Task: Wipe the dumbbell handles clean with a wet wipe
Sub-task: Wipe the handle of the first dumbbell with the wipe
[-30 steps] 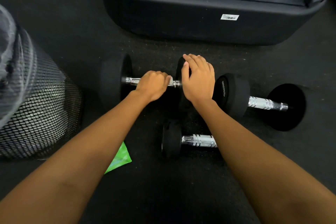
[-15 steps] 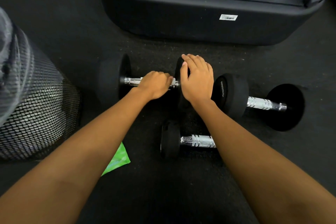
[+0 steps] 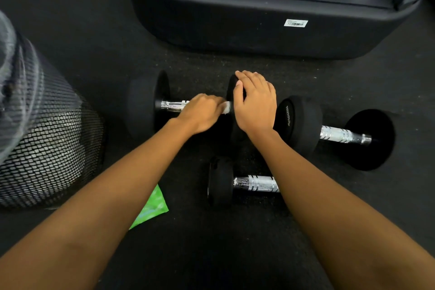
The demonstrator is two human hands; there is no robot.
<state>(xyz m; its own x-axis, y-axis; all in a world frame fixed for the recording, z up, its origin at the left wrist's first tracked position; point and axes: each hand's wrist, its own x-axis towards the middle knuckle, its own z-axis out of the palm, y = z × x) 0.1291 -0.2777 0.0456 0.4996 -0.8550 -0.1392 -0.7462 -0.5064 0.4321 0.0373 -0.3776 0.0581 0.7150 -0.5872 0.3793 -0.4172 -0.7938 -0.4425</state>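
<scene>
Three dumbbells are laid on the black, rough rubber floor [image 3: 211, 242]. Each is made of a shiny silver bar with round black ends. The far dumbbell [image 3: 141, 106] is found near the middle of the floor, and its handle [image 3: 173, 106] is bumpy and bright. The left hand [image 3: 202, 113] is curled round this handle, and a soft white wet wipe [image 3: 226, 107] is gripped inside it. A small bit of the wipe can be seen poking out against the bar. The right hand [image 3: 255, 106] is laid over the round right end of the same dumbbell, with its fingers nearly straight and close together. A second dumbbell [image 3: 341, 135] is set just beside that hand, toward the right side of the floor. A smaller dumbbell [image 3: 256, 183] is partly hidden under the right arm. A flat green packet [image 3: 153, 207] is partly covered by the left arm. A round black mesh bin [image 3: 58, 148] is stood at the left edge, and a big smooth black machine [image 3: 235, 30] at the far edge.
</scene>
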